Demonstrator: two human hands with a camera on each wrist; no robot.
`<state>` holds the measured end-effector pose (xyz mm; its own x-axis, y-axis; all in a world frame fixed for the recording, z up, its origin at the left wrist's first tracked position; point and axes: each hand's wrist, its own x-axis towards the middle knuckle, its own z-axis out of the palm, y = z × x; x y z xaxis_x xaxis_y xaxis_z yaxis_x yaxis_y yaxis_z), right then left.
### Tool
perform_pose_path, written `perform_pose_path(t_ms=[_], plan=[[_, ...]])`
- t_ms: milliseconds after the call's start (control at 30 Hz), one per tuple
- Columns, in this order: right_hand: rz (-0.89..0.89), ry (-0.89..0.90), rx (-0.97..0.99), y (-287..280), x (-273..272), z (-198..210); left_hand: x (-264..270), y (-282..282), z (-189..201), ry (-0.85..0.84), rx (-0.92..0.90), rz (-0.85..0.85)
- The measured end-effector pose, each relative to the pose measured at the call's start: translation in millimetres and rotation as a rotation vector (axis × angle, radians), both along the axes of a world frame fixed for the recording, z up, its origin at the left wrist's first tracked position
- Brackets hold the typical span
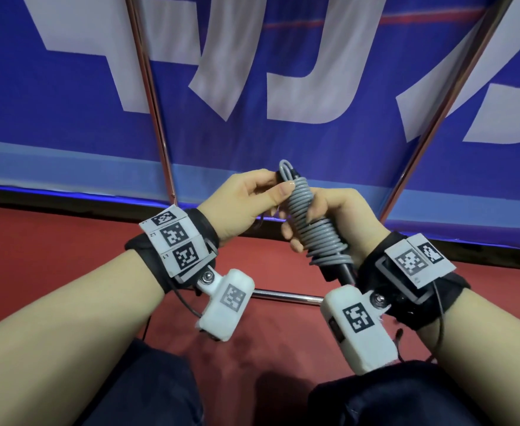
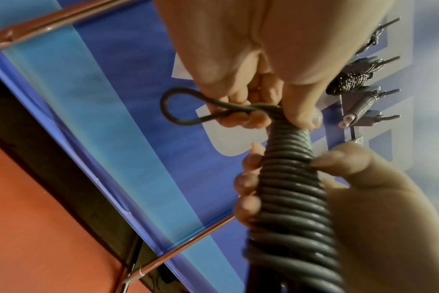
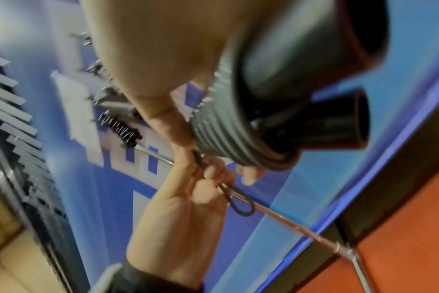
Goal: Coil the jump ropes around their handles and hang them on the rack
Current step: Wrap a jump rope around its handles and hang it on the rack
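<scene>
Both hands work one jump rope, held in the air in front of the person, above the red floor (image 1: 68, 272). Right hand (image 1: 341, 222) is wrapped around the grey plastic cord wound in tight turns (image 1: 314, 222) over the pair of black cylindrical handles (image 1: 343, 273); fingers curl around the coil, thumb presses on it. Left hand (image 1: 246, 201) pinches the top of the bundle, thumb and fingertips closed on the last bit of cord, where a small grey end loop (image 2: 174, 108) sticks out past the fingers.

Step in hand, by my read: coiling is nearly finished, and the loop is being formed or tucked to lock the wrap and give something to hang by.

Chrome tube frame of the rack (image 1: 157, 118) stands just beyond the hands, in front of a blue banner with white lettering (image 1: 252, 56). Left wrist view shows several already wound rope bundles on small metal hooks (image 2: 359, 79), well apart from the hands.

Next move calls for keeping tension so the turns don't spring loose, securing the loop, then lifting the bundle up to a free hook. Which hook is free I cannot tell.
</scene>
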<state>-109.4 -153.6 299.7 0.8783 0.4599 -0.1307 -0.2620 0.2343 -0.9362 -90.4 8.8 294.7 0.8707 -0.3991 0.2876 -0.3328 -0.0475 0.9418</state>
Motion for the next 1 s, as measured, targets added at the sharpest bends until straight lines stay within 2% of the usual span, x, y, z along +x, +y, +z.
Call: perform_pose_path(t_ms=[100,200,267,333,433,467,567,733,1000], plan=[[-0.252,-0.109,-0.336,6.1,3.4,-2.6,3.6,1.1,-4.8,-0.026,0.054,0.167],[-0.284,-0.389,-0.721,14.1,-2.1,-5.2,4.9,-3.8,-6.8,-0.028,0.045,0.262],[-0.303,-0.491,-0.808,17.4,-5.1,-6.8,2.6,-10.0,-7.5,-0.017,0.025,0.316],[-0.345,-0.454,-0.704,18.2,-5.0,-4.6,0.9,-13.7,-7.4,0.024,-0.026,0.325],[-0.308,-0.172,-0.348,16.3,-6.2,6.1,-0.6,-11.8,-4.1,0.041,-0.02,0.246],[-0.3,-0.142,-0.333,14.1,-4.9,6.3,-1.7,-10.8,-2.9,0.06,-0.016,0.204],[-0.251,-0.259,-0.449,11.0,-3.0,1.1,-4.0,-8.0,-1.1,0.14,-0.033,0.094],[-0.254,-0.223,-0.446,4.1,-3.2,1.0,-3.2,0.5,-2.1,0.107,-0.004,-0.051],[-0.202,-0.084,-0.321,-0.5,-1.9,-0.3,2.8,3.9,-2.5,0.026,-0.091,0.022]])
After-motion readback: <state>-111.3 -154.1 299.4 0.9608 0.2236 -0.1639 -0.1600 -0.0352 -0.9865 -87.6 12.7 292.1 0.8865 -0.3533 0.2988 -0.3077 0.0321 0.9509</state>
